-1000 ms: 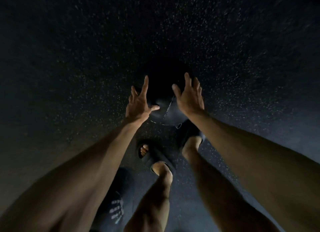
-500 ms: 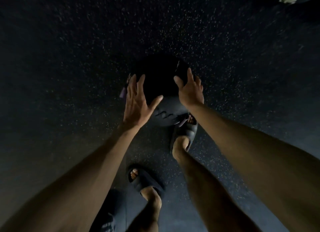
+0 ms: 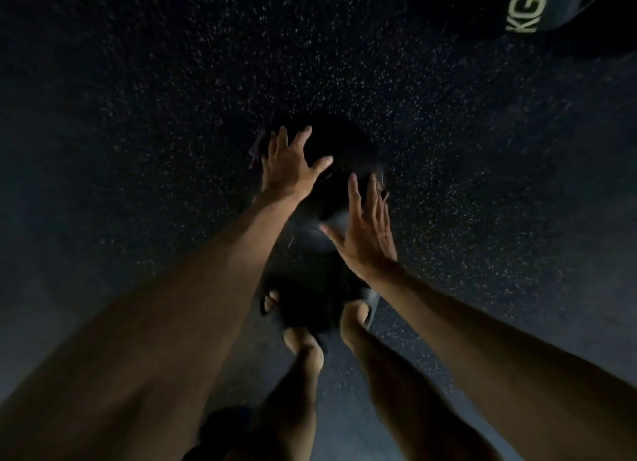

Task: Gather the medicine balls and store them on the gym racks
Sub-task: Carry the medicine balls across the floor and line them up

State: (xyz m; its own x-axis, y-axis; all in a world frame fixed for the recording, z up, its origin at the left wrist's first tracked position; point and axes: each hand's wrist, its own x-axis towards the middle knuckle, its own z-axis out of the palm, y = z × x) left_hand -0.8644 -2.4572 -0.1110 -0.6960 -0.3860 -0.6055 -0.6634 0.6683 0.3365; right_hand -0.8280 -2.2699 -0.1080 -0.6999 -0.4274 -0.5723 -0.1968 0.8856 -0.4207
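Left grip (image 3: 293, 167), right grip (image 3: 368, 235) spread beside 1 medicine ball (image 3: 343, 147) on floor (image 3: 155, 116).

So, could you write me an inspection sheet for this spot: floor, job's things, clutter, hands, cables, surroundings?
Surface: dark speckled floor, dimly lit.
Job's things: dark medicine ball on the floor between the hands; dark object marked KG at top right, cut off.
Clutter: small purplish thing beside the ball, unidentifiable.
Hands: left hand and right hand open, fingers spread, either side of the ball; contact unclear.
Cables: nothing seen.
Surroundings: person's feet in dark slides near the ball; no rack in view.
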